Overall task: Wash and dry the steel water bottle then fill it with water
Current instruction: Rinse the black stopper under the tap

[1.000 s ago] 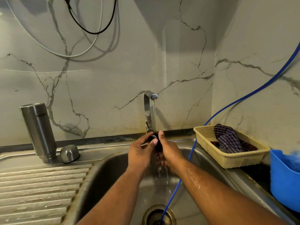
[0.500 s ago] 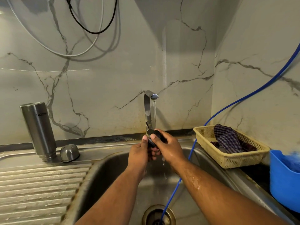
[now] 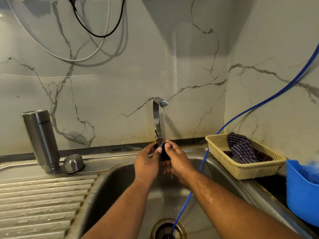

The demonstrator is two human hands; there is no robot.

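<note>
- The tall brushed-steel water bottle [image 3: 41,137] stands mouth down on the ribbed steel drainboard [image 3: 43,204], left of the basin and well apart from both hands. It looks rinsed and left to drain.
- A small domed steel cap [image 3: 73,163] rests rim down just beside the bottle's foot.
- The left hand [image 3: 146,163] and the right hand [image 3: 177,161] meet under the curved steel tap [image 3: 158,118]. Together they pinch a small black round stopper [image 3: 161,147], which I take to be the bottle's inner lid.
- The left thumb lies across the stopper, and the right fingers curl round its far side.
- A thin stream of water [image 3: 164,125] falls from the spout onto the stopper, and the right forearm is wet.
- So the washing seems near its end, with the last small part under the tap.
- Drying has not begun. A checked cloth [image 3: 241,147] lies in the yellow plastic basket [image 3: 241,169] on the right, ready for it.
- Filling and closing the bottle remain after that.
- A thin blue hose [image 3: 189,195] runs down into the steel sink [image 3: 110,190] towards the drain.
</note>
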